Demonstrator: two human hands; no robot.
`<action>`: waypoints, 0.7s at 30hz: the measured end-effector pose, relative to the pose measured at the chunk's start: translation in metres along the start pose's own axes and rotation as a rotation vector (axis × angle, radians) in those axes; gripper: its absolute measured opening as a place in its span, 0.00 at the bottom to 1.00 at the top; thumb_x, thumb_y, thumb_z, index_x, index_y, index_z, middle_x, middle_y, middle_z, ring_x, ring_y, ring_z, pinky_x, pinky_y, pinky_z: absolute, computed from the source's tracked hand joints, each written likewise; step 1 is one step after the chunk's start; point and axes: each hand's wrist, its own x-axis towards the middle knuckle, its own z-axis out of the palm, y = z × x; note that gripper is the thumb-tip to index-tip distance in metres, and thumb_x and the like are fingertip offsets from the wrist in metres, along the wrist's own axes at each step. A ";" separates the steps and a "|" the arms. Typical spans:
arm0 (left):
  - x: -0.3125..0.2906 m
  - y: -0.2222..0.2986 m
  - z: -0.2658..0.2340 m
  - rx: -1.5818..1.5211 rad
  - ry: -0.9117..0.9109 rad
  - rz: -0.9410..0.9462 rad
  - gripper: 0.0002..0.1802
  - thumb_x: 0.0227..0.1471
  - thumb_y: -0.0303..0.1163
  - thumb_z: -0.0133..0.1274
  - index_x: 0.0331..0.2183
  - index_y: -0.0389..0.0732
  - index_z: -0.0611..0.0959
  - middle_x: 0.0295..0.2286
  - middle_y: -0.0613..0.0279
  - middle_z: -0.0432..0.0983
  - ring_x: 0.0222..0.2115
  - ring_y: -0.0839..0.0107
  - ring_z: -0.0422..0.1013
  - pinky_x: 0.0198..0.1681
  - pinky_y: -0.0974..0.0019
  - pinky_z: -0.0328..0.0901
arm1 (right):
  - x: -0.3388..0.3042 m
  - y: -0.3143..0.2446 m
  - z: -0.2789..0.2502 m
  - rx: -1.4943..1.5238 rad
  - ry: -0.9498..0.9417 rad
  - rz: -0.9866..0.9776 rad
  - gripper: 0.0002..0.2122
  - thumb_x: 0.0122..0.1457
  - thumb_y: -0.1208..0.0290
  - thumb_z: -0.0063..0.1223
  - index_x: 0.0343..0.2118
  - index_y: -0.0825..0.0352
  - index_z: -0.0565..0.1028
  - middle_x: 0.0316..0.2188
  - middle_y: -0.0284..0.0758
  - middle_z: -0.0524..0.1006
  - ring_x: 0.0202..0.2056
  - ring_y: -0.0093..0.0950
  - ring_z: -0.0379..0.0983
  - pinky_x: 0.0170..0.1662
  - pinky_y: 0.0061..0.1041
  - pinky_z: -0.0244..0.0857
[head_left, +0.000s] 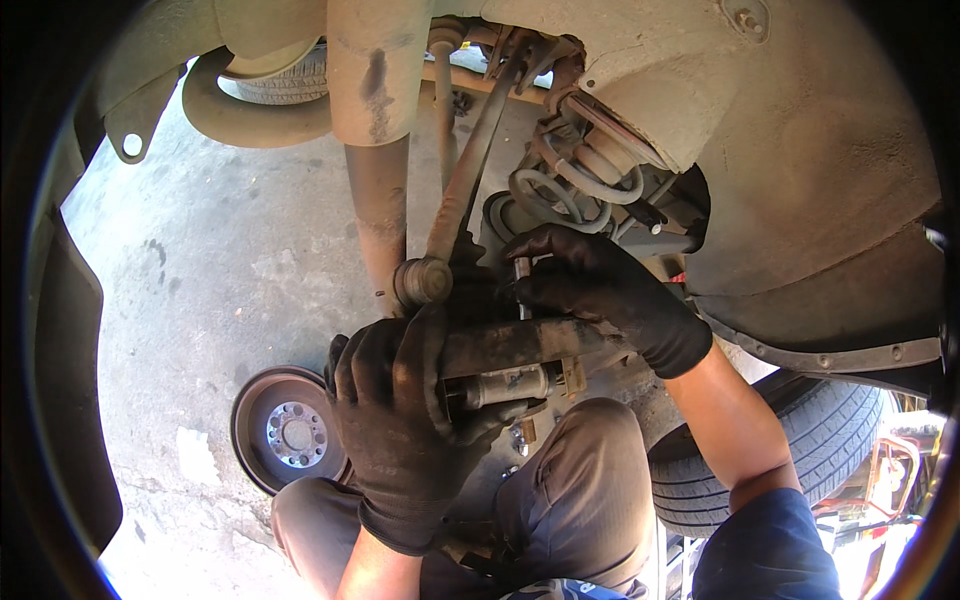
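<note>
Both my hands wear black gloves and work under a vehicle. My left hand point(395, 410) is closed around the left end of a dark metal suspension arm point(520, 343), its thumb stretched out beneath. Just under that arm, near the thumb, sits a silver cylindrical bushing point(510, 386). My right hand point(590, 290) reaches over the arm and pinches a slim silver metal piece point(523, 272) upright between thumb and fingers. Whether it is a bolt or a tool cannot be told. A rusty rod point(470, 170) ends in a round bushing joint point(424, 281) above my left hand.
A thick shock absorber point(375, 180) hangs at upper centre, with a coil spring point(580, 185) to its right. A brake drum point(297, 432) lies on the concrete floor point(190, 330) at left. A tyre point(800, 450) lies at lower right. The wheel-well liner point(820, 180) curves overhead.
</note>
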 end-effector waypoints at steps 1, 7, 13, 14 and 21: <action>0.000 0.000 0.000 0.006 -0.003 -0.002 0.61 0.20 0.45 0.82 0.59 0.45 0.72 0.46 0.50 0.70 0.44 0.48 0.72 0.44 0.49 0.68 | 0.002 0.001 0.000 0.003 -0.010 -0.018 0.21 0.67 0.68 0.64 0.59 0.68 0.73 0.44 0.32 0.82 0.45 0.18 0.77 0.50 0.21 0.73; -0.001 0.001 0.000 0.013 -0.014 -0.022 0.62 0.18 0.45 0.82 0.58 0.46 0.71 0.48 0.50 0.69 0.46 0.47 0.71 0.46 0.47 0.68 | 0.007 0.003 -0.002 0.019 0.007 0.082 0.20 0.66 0.69 0.64 0.59 0.66 0.75 0.41 0.27 0.81 0.43 0.15 0.77 0.46 0.19 0.71; -0.001 0.001 0.001 0.016 -0.010 -0.016 0.62 0.19 0.46 0.82 0.59 0.46 0.71 0.48 0.49 0.69 0.47 0.45 0.70 0.47 0.46 0.67 | 0.006 0.000 0.001 -0.141 0.017 0.073 0.20 0.65 0.66 0.66 0.57 0.66 0.76 0.38 0.28 0.81 0.41 0.17 0.76 0.49 0.18 0.71; -0.001 0.001 0.001 0.020 -0.011 -0.016 0.62 0.19 0.47 0.82 0.59 0.46 0.71 0.49 0.49 0.69 0.47 0.45 0.70 0.47 0.45 0.67 | 0.006 0.000 0.001 -0.126 0.016 0.047 0.20 0.65 0.66 0.66 0.58 0.66 0.75 0.38 0.28 0.81 0.40 0.16 0.76 0.48 0.18 0.70; -0.003 -0.003 0.001 0.016 -0.019 -0.010 0.62 0.21 0.51 0.81 0.59 0.46 0.71 0.49 0.48 0.70 0.48 0.44 0.70 0.49 0.44 0.67 | 0.013 0.003 -0.013 -0.026 -0.217 0.034 0.25 0.66 0.69 0.64 0.64 0.66 0.69 0.51 0.29 0.76 0.50 0.17 0.72 0.53 0.19 0.67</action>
